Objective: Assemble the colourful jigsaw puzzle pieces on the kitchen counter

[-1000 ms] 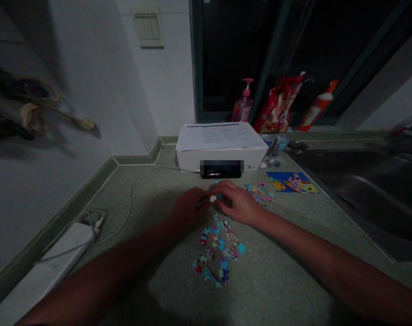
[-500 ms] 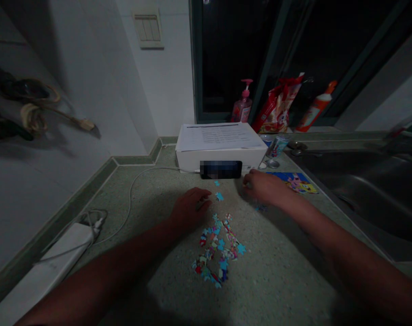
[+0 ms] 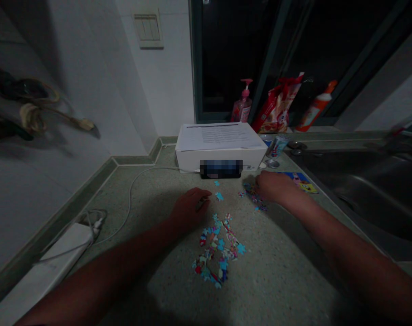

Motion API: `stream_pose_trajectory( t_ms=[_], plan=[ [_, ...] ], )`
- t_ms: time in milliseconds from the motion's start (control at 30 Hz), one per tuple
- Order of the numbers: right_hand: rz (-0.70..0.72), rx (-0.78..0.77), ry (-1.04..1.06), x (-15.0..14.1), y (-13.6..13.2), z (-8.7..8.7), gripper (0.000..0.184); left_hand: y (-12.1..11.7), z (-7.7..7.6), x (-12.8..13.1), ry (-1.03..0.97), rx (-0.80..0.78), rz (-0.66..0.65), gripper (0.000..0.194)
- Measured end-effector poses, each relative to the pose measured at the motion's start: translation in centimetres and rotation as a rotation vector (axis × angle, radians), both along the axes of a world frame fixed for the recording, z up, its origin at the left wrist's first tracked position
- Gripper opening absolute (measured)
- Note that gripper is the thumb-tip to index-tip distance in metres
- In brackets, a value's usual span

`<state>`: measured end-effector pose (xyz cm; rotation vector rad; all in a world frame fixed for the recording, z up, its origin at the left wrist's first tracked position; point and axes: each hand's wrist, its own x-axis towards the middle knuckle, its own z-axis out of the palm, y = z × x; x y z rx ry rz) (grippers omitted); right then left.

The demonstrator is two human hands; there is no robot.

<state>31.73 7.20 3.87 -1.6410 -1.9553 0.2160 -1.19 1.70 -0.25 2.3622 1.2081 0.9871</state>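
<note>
I see the left hand curled, left of a flat light-blue star-like piece; whether its fingers pinch anything, I can't tell. The right hand is at the right edge of the far-right pile of small, flat, multicoloured pieces, fingertips unreadable. Picking there calls for a light, edge-on pinch, leaving neighbours unscattered and the nearer multicoloured cluster unbrushed.

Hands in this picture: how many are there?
2: the left hand, left of a loose blue piece, and the right hand, beside the farther pile of colourful pieces.
</note>
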Motion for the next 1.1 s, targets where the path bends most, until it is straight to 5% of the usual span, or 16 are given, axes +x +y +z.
stream_pose_trajectory(
  t_ms=[200, 367, 1100],
  plan=[
    [0.209, -0.204, -0.397, -5.8, -2.4, 1.2, 0.020, -0.1, 0.1, 0.0, -0.001, 0.012, 0.008, 0.022],
    [0.219, -0.145, -0.351, -9.4, -4.3, 0.1, 0.029, -0.1, 0.0, 0.0, 0.009, 0.041, 0.014, 0.023],
    [0.419, -0.291, 0.130, -9.7, -3.7, -1.3, 0.016, -0.3, 0.4, 0.2, 0.114, -0.010, -0.011, 0.022]
  ],
)
